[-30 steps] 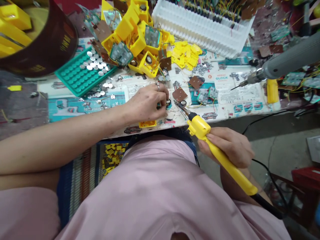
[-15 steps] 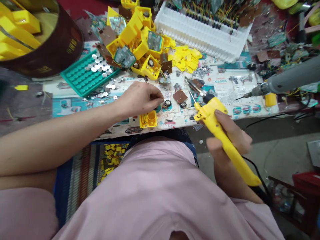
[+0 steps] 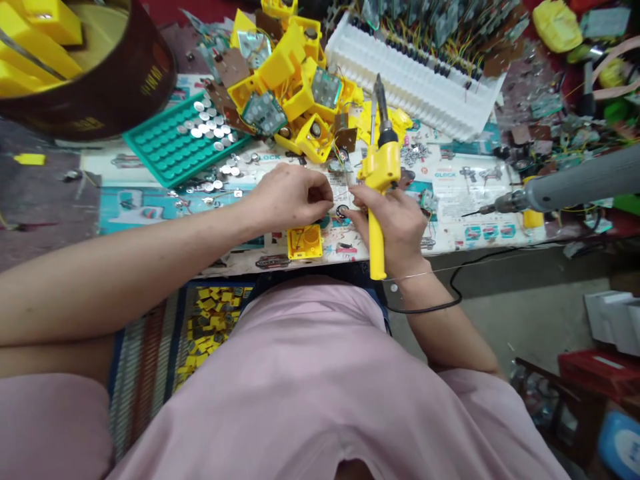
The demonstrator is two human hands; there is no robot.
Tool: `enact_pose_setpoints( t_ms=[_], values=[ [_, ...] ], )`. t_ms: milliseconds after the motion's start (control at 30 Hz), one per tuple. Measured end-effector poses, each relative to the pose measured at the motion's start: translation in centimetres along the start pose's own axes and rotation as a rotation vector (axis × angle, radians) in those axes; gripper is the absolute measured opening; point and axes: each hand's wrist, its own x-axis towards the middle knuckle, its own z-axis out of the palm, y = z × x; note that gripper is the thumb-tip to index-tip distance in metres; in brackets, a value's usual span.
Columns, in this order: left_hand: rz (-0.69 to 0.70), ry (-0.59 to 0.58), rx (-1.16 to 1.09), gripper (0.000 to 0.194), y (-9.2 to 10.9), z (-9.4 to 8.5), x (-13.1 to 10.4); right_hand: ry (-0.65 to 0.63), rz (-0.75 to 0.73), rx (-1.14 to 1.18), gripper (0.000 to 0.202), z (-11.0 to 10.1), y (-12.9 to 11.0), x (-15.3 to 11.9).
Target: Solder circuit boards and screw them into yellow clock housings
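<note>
My right hand (image 3: 400, 227) is wrapped around a yellow soldering gun (image 3: 381, 170), its metal tip pointing away from me and a black cord trailing below. Thumb and forefinger of that hand reach left towards a small round black part (image 3: 342, 211) with thin wires, perhaps a speaker. On the other side of it, my left hand (image 3: 293, 193) is closed in a pinch; what sits between its fingertips is too small to make out. Just below that hand, an open yellow plastic case (image 3: 305, 242) lies at the table's front edge.
A green tray (image 3: 165, 150) holds silvery button cells. Yellow cases with circuit boards (image 3: 263, 113) are heaped behind my hands. Further back stands a white foam rack (image 3: 410, 80) with wired parts. A grey electric screwdriver (image 3: 575, 180) juts in from the right; a brown bucket (image 3: 125, 87) stands left.
My right hand has brought the soldering gun leftwards, close to my left hand, and its tip has swung to point more straight away from me. My left hand stays pinched in nearly the same place.
</note>
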Motion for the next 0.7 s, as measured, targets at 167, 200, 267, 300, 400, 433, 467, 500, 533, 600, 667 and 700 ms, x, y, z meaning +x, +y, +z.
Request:
enact_pose_setpoints(
  t_ms=[167, 200, 267, 300, 400, 433, 467, 500, 533, 600, 667, 700],
  values=[
    [0.015, -0.002, -0.012, 0.032, -0.2, -0.2, 0.0, -0.009, -0.073, -0.079, 0.031, 0.7, -0.5, 0.6],
    [0.015, -0.001, -0.013, 0.032, -0.2, -0.3, 0.0, -0.005, -0.091, -0.083, 0.029, 0.7, -0.5, 0.6],
    [0.029, 0.004, -0.021, 0.031, -0.3, -0.3, 0.2, -0.017, -0.109, -0.071, 0.026, 0.7, -0.3, 0.6],
    [0.045, 0.007, -0.028, 0.030, -0.3, -0.3, 0.2, -0.038, -0.109, -0.057, 0.027, 0.7, -0.1, 0.6],
    [0.093, 0.003, -0.028, 0.026, -0.3, 0.0, 0.5, -0.132, -0.087, -0.019, 0.029, 0.5, 0.7, 0.6],
    [0.105, -0.004, -0.010, 0.024, -0.2, 0.2, 0.5, -0.151, -0.083, -0.009, 0.030, 0.4, 0.9, 0.7],
    [0.119, -0.010, 0.014, 0.023, -0.2, 0.4, 0.5, -0.154, -0.083, 0.004, 0.030, 0.2, 1.0, 0.8],
    [0.138, -0.011, 0.038, 0.022, -0.3, 0.6, 0.5, -0.141, -0.085, 0.019, 0.029, -0.2, 1.1, 0.8],
    [0.166, -0.001, 0.055, 0.022, -0.3, 0.9, 0.5, -0.113, -0.081, 0.040, 0.028, -0.6, 1.1, 0.9],
    [0.247, 0.047, 0.056, 0.022, -0.6, 1.3, 0.4, -0.012, -0.062, 0.126, 0.025, -2.0, 0.9, 0.8],
    [0.347, 0.123, 0.034, 0.024, -1.0, 1.8, 0.3, 0.095, -0.048, 0.239, 0.022, -3.8, 0.7, 0.2],
    [0.398, 0.157, 0.028, 0.025, -1.1, 2.0, 0.3, 0.111, -0.044, 0.270, 0.023, -4.8, 0.7, -0.4]
  ],
)
